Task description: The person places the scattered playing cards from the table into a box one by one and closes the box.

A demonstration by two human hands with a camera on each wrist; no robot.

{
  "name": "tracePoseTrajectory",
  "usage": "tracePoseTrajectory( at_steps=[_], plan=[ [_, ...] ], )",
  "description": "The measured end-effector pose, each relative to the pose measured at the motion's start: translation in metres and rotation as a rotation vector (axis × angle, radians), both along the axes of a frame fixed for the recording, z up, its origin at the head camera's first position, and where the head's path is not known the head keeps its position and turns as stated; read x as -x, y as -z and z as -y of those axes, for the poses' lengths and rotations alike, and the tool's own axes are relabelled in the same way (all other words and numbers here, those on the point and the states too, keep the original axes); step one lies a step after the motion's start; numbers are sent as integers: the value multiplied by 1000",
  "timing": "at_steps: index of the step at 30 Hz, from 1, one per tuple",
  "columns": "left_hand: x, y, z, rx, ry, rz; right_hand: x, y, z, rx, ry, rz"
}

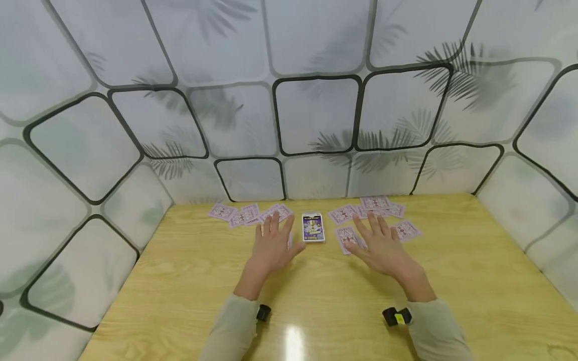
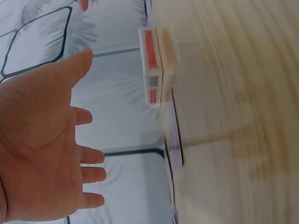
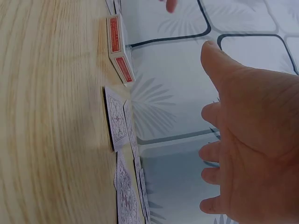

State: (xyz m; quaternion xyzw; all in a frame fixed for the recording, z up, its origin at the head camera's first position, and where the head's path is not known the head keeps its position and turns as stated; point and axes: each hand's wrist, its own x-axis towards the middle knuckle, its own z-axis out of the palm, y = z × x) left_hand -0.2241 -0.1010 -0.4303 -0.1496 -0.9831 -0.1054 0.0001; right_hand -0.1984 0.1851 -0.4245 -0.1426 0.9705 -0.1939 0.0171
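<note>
While I watch from afar through the head camera, a pale wall (image 1: 311, 115) with dark rounded outlines and grey fronds wraps the back and both sides of the table (image 1: 316, 301), a light wood-grained top. Now I come to the pale sleeves (image 1: 235, 321), reaching in from the near side. And look at the left hand (image 1: 272, 245): fingers straight, thumb well out, palm bare, nothing held. I read the right hand (image 1: 384, 250) the same way, spread wide and empty, its fingertips across some cards in the head view; both wrist views show me palms raised off the wood. Between the hands lies the card box (image 1: 313, 229), purple-faced with a gold trophy, red panels on its sides. Smallest of all, patterned cards: a left batch (image 1: 223, 211) near the wall and a right batch (image 1: 343, 213), some overlapping.
</note>
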Motion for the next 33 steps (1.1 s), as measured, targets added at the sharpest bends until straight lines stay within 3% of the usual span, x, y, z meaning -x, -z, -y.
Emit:
tracePoseTrajectory(
  at_steps=[5,10,17,22,28,33],
  plan=[
    [18,3,-27,25,-40,50,0,0,-1,-11,3,3],
    [35,5,-55,28,-149,95,0,-2,-3,-9,4,14],
    [47,4,-83,48,-251,153,-2,-4,-4,16,14,30],
    [52,3,-91,88,-293,173,-2,-5,-3,15,18,40],
    [60,12,-94,85,-284,166,-2,-2,-2,16,20,43],
    [60,13,-91,-14,-273,184,-3,0,-4,10,22,56]
  ],
)
